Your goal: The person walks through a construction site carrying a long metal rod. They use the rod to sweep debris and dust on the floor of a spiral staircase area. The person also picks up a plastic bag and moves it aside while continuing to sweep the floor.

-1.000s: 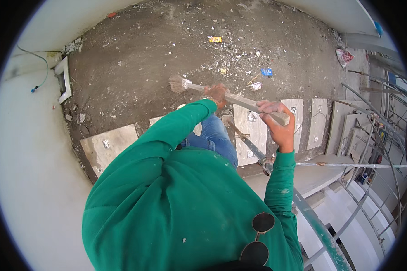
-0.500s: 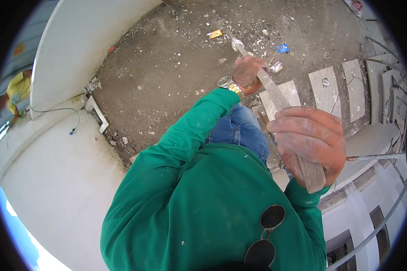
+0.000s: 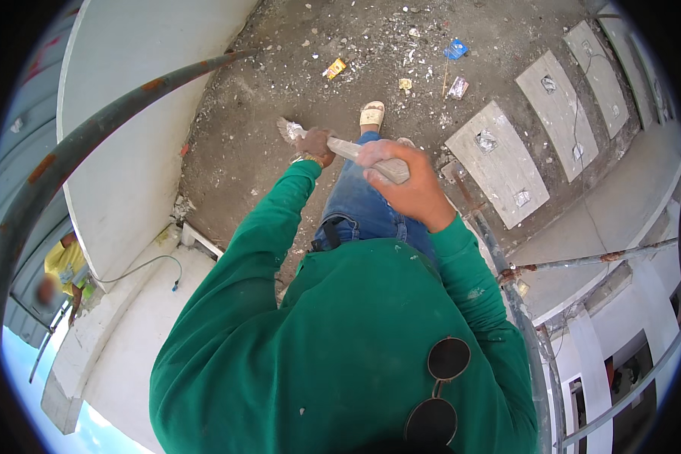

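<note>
A long, flat wooden stick point(image 3: 346, 148) lies across in front of my body, over my jeans. Its far left end widens into a pale, rough head point(image 3: 289, 129) whose kind I cannot make out. My left hand point(image 3: 315, 145) is closed round the stick just behind that head. Nearer the butt end, my right hand point(image 3: 408, 172) wraps the wood, with the blunt tip showing between thumb and fingers. Both sleeves are green.
A rusty pipe point(image 3: 121, 110) curves along the left by a pale wall point(image 3: 140, 91). Grey slabs point(image 3: 499, 163) lie at right, near metal scaffold pipes point(image 3: 605, 259). A person in yellow point(image 3: 66, 265) is at far left. Litter, including a blue packet point(image 3: 455, 49), dots the dirt.
Both hands have moved left with the stick, and the right hand has dropped away from the camera. The stick now lies flatter across. My view has shifted, bringing the rusty pipe and a sandalled foot in.
</note>
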`<state>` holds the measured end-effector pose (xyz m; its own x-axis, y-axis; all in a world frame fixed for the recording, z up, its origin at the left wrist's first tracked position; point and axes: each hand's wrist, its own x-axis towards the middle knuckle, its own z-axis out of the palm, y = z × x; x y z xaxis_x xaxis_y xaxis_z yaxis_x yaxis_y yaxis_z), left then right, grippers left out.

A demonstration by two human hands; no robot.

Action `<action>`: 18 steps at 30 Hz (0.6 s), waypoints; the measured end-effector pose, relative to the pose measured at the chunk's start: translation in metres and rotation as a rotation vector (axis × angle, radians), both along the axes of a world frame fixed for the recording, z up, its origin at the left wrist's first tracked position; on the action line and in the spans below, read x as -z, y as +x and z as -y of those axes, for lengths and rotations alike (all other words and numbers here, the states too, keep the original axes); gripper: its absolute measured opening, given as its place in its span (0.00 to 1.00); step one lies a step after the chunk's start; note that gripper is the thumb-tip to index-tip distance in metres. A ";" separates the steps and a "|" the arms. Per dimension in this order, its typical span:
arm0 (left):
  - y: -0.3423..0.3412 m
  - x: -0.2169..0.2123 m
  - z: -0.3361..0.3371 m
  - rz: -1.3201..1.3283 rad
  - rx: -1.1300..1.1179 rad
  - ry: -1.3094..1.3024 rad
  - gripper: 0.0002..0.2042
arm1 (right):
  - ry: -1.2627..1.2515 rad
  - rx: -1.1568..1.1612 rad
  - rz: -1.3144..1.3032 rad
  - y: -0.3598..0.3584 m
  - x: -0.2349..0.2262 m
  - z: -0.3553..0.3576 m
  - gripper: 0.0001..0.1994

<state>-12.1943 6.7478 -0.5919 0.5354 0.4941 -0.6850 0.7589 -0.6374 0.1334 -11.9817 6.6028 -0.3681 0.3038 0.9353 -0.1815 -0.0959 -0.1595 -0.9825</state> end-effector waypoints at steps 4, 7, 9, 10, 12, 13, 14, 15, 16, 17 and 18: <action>0.130 -0.009 -0.002 0.678 0.058 0.047 0.12 | 0.074 0.119 0.348 0.077 -0.077 -0.013 0.07; 0.226 -0.079 -0.017 0.805 0.009 -0.217 0.09 | 0.165 0.131 0.659 0.100 -0.143 -0.030 0.08; 0.247 -0.117 -0.024 0.869 0.064 -0.181 0.09 | 0.246 0.079 0.617 0.106 -0.163 -0.031 0.11; 0.246 -0.135 -0.024 0.899 0.076 -0.159 0.09 | 0.265 -0.052 0.641 0.113 -0.180 -0.035 0.13; 0.221 -0.172 -0.023 1.049 0.038 -0.155 0.10 | 0.318 -0.258 0.646 0.128 -0.215 -0.033 0.15; 0.204 -0.188 -0.025 1.124 0.019 -0.144 0.11 | 0.353 -0.335 0.631 0.134 -0.225 -0.031 0.15; 0.183 -0.185 -0.022 1.124 -0.011 -0.140 0.11 | 0.465 -0.302 0.552 0.137 -0.217 -0.024 0.14; 0.162 -0.181 -0.022 1.120 -0.036 -0.130 0.12 | 0.547 -0.361 0.369 0.134 -0.200 -0.033 0.14; 0.142 -0.189 -0.032 1.001 -0.041 -0.139 0.12 | 0.622 -0.413 0.186 0.135 -0.171 -0.051 0.14; 0.119 -0.195 -0.047 0.878 -0.051 -0.148 0.12 | 0.692 -0.466 -0.004 0.133 -0.141 -0.069 0.13; 0.094 -0.184 -0.057 0.732 -0.110 -0.110 0.11 | 0.647 -0.468 -0.248 0.119 -0.101 -0.088 0.12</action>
